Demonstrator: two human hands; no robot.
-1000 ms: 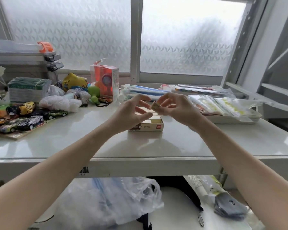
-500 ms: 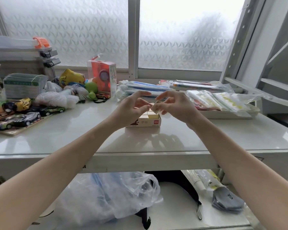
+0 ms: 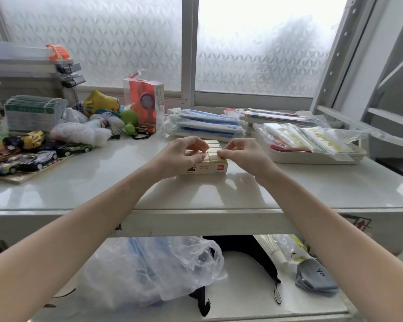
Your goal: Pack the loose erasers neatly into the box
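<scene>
On table, fingers pinching eraser

The desk is glossy white. At frame centre the box is cream with a red logo patch and a brown mark; the erasers in it are pale cream. At left, toy cars show black, yellow and green. Upper centre stands an orange-red carton. The window pane carries a frosted leaf-like pattern.
</scene>
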